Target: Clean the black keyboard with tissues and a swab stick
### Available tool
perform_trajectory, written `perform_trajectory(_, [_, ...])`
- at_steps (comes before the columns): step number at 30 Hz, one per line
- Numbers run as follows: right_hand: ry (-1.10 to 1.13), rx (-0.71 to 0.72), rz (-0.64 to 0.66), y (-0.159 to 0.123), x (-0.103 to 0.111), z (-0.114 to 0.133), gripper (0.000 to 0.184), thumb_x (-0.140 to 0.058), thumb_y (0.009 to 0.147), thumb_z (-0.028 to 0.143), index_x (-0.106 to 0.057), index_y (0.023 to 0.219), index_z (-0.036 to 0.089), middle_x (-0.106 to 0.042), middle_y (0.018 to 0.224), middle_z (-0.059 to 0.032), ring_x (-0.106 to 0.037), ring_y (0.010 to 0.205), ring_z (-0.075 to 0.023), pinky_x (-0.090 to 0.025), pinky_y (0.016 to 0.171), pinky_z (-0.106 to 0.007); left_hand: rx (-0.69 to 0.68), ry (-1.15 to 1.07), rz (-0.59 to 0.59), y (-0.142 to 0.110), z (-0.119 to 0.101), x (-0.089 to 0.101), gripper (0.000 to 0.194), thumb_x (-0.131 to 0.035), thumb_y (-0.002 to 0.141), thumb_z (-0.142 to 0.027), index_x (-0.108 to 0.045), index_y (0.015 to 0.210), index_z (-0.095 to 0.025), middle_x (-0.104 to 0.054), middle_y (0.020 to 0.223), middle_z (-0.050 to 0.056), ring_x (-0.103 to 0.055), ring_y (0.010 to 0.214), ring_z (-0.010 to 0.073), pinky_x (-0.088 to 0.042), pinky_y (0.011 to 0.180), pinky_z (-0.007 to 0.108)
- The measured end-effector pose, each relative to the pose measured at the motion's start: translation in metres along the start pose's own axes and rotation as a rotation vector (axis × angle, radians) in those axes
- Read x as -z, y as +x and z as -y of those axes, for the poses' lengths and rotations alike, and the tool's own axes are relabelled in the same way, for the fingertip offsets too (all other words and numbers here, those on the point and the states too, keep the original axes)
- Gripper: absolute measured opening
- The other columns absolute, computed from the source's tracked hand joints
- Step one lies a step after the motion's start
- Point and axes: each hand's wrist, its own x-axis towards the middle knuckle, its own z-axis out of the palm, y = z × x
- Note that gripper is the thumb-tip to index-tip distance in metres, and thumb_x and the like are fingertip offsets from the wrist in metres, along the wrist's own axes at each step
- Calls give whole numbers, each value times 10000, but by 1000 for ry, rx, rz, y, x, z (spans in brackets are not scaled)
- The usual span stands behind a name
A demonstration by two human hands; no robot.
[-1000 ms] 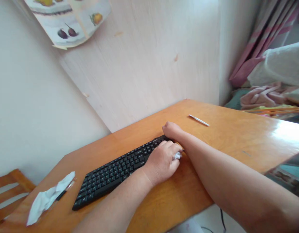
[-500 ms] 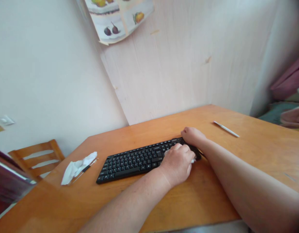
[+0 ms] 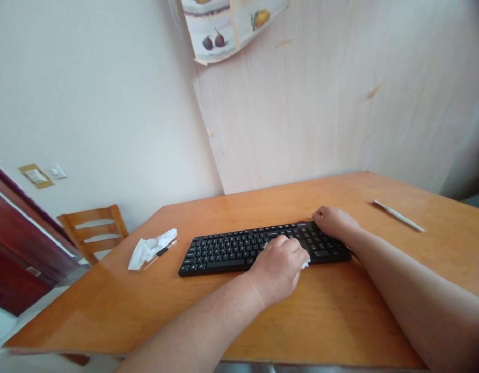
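Note:
A black keyboard (image 3: 223,253) lies flat on the wooden table, its number pad end to the right. My left hand (image 3: 280,267) is closed over a crumpled white tissue (image 3: 306,263) and rests on the keys right of the middle; only bits of the tissue show past the fingers. At the keyboard's far right corner, my right hand (image 3: 335,224) is closed on the edge, its fingertips mostly hidden.
On the table's left lie another crumpled white tissue (image 3: 151,248) and a thin dark-handled tool (image 3: 161,252). A white pen-like stick (image 3: 398,215) lies at the right. Beyond the left edge stands a wooden chair (image 3: 92,231); a wall (image 3: 301,129) rises behind the table.
My left hand has slid left along the keys with the tissue, uncovering more of the number pad. My right hand stays at the far right corner. The view has swung left.

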Motion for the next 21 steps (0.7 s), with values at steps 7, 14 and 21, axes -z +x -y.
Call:
perform_trajectory(7, [-16, 41, -13, 4, -5, -6, 428, -377, 919, 390, -723, 993, 148, -722, 1071, -208, -671, 1013, -325, -484, 807, -384, 47, 7, 9, -32, 16, 10, 176, -517, 888, -126, -600, 1031, -189, -611, 1028, 74, -518, 1000, 223, -441, 932, 375])
perform_trajectory(14, [-19, 37, -25, 5, -5, -8, 408, -391, 909, 391, -727, 949, 162, -729, 1045, -195, -679, 975, -326, -481, 775, -384, 133, -47, -35, -70, 31, 20, 243, -491, 895, -94, -603, 1083, -199, -624, 1071, 72, -531, 1030, 221, -441, 953, 378])
perform_trajectory(21, [-19, 40, -30, 6, -6, -11, 408, -408, 904, 407, -734, 953, 166, -731, 1029, -194, -679, 963, -331, -479, 775, -390, 236, -69, -98, -107, 48, 29, 323, -500, 857, -36, -609, 1104, -214, -635, 1094, 68, -533, 1041, 218, -452, 953, 389])
